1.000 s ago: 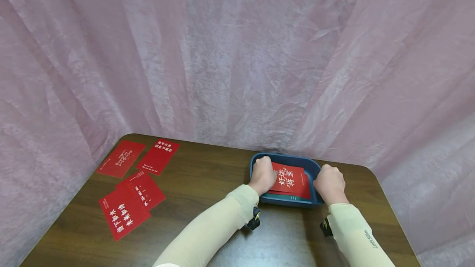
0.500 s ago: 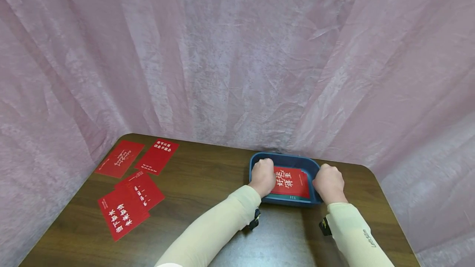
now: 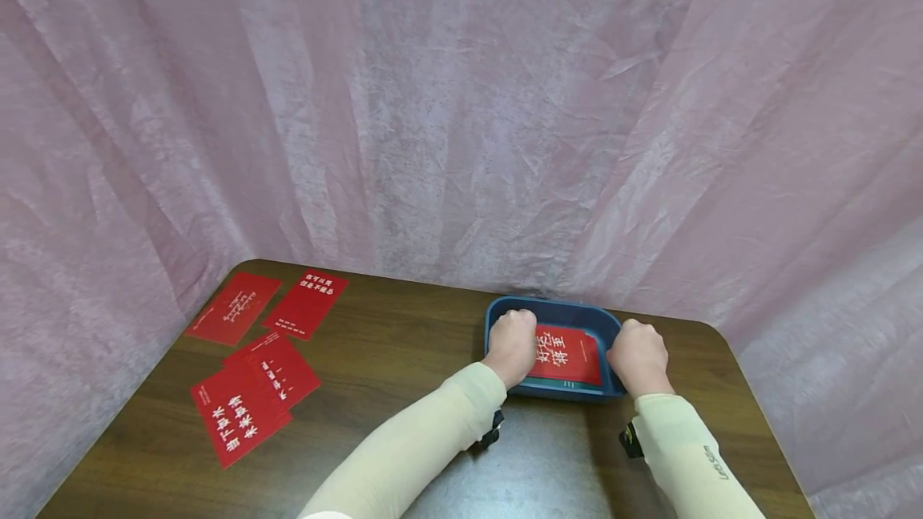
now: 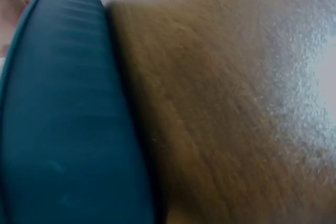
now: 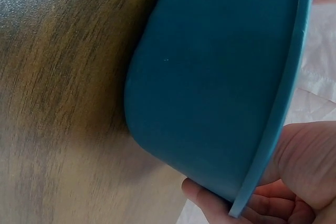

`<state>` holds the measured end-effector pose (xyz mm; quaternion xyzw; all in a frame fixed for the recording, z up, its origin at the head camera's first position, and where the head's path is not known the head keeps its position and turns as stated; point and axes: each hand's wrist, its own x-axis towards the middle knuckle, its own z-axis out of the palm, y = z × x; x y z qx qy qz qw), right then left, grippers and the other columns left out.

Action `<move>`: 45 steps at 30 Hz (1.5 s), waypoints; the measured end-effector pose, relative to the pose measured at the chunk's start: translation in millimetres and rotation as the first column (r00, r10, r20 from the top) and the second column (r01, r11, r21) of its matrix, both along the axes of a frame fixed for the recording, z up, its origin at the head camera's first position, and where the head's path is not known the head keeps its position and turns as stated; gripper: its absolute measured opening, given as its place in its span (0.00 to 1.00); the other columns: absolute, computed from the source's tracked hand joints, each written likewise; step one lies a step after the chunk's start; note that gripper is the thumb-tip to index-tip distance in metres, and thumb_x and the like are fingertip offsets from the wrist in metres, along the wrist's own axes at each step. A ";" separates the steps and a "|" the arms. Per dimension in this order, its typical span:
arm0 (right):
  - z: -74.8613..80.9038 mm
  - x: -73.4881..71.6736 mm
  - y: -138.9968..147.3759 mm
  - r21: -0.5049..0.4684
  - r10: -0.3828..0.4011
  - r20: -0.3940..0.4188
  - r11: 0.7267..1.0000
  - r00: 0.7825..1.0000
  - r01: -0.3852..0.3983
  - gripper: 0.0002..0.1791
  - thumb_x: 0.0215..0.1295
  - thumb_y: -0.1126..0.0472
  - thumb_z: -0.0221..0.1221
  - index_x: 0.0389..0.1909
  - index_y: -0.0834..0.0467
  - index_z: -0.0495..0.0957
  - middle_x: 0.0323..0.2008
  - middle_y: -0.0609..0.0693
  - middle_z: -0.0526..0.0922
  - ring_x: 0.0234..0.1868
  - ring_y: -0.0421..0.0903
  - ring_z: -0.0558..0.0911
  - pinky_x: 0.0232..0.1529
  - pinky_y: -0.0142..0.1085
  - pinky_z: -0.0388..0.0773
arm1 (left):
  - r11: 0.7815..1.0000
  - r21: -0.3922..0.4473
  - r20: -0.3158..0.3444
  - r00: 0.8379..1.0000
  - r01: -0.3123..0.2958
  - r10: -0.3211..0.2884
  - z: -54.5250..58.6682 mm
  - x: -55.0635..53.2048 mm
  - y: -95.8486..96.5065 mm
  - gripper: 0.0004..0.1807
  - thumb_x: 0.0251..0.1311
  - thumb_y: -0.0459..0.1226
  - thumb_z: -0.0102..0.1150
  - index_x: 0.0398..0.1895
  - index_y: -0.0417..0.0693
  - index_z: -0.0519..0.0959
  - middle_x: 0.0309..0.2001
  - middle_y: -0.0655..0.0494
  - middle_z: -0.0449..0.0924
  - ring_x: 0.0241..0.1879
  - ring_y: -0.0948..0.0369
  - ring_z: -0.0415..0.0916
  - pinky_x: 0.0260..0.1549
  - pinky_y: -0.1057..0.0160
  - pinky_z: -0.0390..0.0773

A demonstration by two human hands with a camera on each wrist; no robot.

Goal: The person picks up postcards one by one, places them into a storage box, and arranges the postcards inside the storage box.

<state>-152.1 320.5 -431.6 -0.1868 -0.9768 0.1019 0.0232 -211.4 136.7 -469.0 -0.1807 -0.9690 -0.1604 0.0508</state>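
Observation:
A blue plastic bin (image 3: 577, 309) stands near the table's back edge. Inside it lies a stack of red cards with white writing (image 3: 570, 355), with a green card (image 3: 558, 384) showing below. My left hand (image 3: 512, 347) is inside the bin with curled fingers at the cards' left end; its fingertips are hidden. The left wrist view shows mostly the bin's outer wall (image 4: 73, 119). At the bin's right end my right hand (image 3: 638, 357) grips the rim. In the right wrist view this hand (image 5: 299, 177) has fingers on both sides of the rim (image 5: 294, 72).
Several more red cards lie on the left of the brown wooden table (image 3: 389, 359): two overlapping near the front (image 3: 241, 415), one at the back left corner (image 3: 234, 308) and one beside it (image 3: 308, 304). A pink curtain (image 3: 461, 118) hangs behind the table.
The top red card in the bin has moved slightly down and right and now lies flatter. My left hand has shifted a little with it; the right hand stays nearly still.

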 end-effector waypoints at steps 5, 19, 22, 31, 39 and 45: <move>-1.0 -0.7 -0.2 -0.001 -0.004 0.004 1.000 1.000 0.004 0.14 0.51 0.63 0.58 0.32 0.72 0.76 0.28 0.68 0.80 0.24 0.59 0.79 0.24 0.51 0.79 | 0.996 0.032 -0.050 0.995 0.089 -0.087 14.4 2.7 -9.1 0.03 0.54 0.38 0.62 0.29 0.50 0.78 0.28 0.56 0.81 0.30 0.61 0.80 0.25 0.62 0.79; -2.6 -2.7 3.1 0.006 0.007 -0.002 1.000 1.000 -0.007 0.14 0.51 0.63 0.58 0.33 0.72 0.76 0.28 0.68 0.80 0.24 0.60 0.79 0.23 0.51 0.78 | 0.976 0.185 -0.245 0.967 0.115 -0.068 58.2 2.1 -81.9 0.13 0.52 0.43 0.65 0.38 0.48 0.80 0.34 0.55 0.82 0.33 0.57 0.82 0.29 0.59 0.80; -3.5 -3.0 2.4 0.005 0.017 -0.007 1.000 1.000 -0.017 0.14 0.51 0.63 0.57 0.33 0.71 0.76 0.28 0.68 0.81 0.24 0.60 0.79 0.24 0.51 0.78 | 0.978 0.192 -0.292 0.956 0.080 -0.020 62.4 -2.0 -105.6 0.13 0.50 0.44 0.66 0.36 0.49 0.80 0.33 0.55 0.83 0.33 0.56 0.81 0.28 0.57 0.79; -4.0 -1.4 2.3 -0.009 0.001 0.006 1.000 1.000 -0.001 0.14 0.51 0.63 0.57 0.34 0.71 0.77 0.28 0.68 0.81 0.24 0.59 0.79 0.22 0.51 0.78 | 0.986 0.164 -0.267 0.964 0.033 0.012 60.1 -28.8 -186.0 0.17 0.53 0.38 0.64 0.47 0.47 0.78 0.43 0.52 0.82 0.43 0.53 0.80 0.38 0.54 0.79; -3.1 3.7 4.8 -0.015 -0.008 0.013 1.000 1.000 0.008 0.14 0.52 0.63 0.58 0.36 0.71 0.77 0.29 0.68 0.81 0.24 0.58 0.79 0.23 0.51 0.78 | 0.998 0.049 -0.189 0.982 0.036 -0.026 31.6 -60.2 -255.0 0.22 0.51 0.27 0.59 0.52 0.44 0.76 0.49 0.47 0.79 0.50 0.49 0.75 0.48 0.51 0.75; -2.4 2.9 4.5 -0.011 -0.002 0.005 1.000 1.000 0.002 0.13 0.52 0.63 0.58 0.33 0.71 0.77 0.28 0.67 0.81 0.23 0.58 0.78 0.22 0.50 0.78 | 0.991 -0.136 -0.156 0.987 0.018 -0.040 17.1 -81.5 -298.0 0.26 0.48 0.23 0.60 0.55 0.41 0.75 0.56 0.42 0.75 0.58 0.45 0.70 0.55 0.47 0.71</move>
